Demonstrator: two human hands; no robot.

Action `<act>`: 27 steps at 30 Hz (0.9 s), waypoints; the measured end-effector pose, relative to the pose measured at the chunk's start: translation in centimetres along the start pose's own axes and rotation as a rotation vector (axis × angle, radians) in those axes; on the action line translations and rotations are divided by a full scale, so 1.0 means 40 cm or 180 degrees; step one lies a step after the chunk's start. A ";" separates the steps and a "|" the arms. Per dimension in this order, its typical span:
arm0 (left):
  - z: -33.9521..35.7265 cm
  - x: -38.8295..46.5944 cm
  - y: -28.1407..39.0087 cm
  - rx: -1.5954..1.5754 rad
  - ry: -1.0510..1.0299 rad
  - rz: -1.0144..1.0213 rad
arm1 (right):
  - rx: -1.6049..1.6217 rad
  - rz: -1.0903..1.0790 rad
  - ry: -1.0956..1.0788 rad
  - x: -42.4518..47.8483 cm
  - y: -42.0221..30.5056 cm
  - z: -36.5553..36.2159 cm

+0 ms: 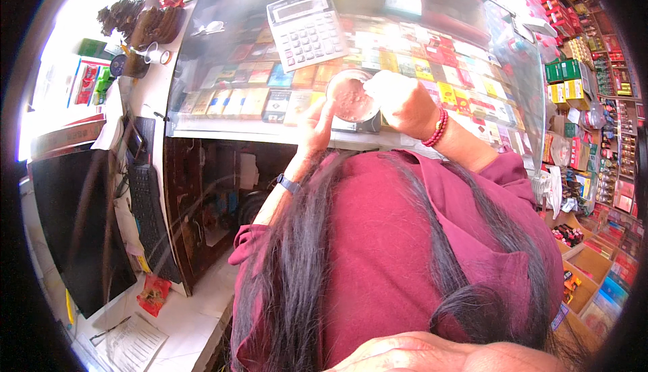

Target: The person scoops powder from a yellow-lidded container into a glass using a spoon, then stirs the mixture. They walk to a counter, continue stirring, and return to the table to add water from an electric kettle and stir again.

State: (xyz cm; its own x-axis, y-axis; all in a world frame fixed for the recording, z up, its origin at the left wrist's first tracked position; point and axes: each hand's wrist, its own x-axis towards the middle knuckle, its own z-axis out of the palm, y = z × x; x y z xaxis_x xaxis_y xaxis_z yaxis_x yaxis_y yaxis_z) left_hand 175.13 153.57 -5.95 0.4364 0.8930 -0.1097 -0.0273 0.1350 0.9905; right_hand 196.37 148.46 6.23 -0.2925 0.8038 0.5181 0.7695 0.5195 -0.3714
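Note:
A round bowl with a lumpy pinkish-brown mix in it is held over the front edge of a glass display counter. My left hand grips its left side, with the thumb against the wall. At the right rim, my right hand is curled into a fist around a pale utensil, mostly hidden by the fingers. A white calculator rests on the glass just beyond the bowl. Rows of small coloured boxes show through the counter glass.
On the left side stand a dark flat panel, a black keyboard and a clear cup. A red packet and a printed sheet lie lower down. Stocked shelves and divided bins line the right side.

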 end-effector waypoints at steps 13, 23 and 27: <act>0.009 0.001 0.006 -0.0190 0.0114 -0.0205 | 0.0042 -0.0192 -0.0322 -0.016 0.008 0.026; 0.018 0.001 0.030 -0.0249 0.0095 -0.0129 | 0.0734 0.0900 0.0301 -0.007 0.044 0.055; 0.016 0.002 0.023 -0.0199 0.0103 0.0046 | 0.0482 0.0711 0.0310 -0.007 0.040 0.042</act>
State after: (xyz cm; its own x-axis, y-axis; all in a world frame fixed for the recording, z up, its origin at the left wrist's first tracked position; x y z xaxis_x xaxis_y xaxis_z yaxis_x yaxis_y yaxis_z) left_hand 175.74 153.51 -5.00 0.4062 0.9084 -0.0991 -0.0900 0.1477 0.9849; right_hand 196.74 149.57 4.19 -0.0639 0.8753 0.4793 0.7131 0.3760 -0.5917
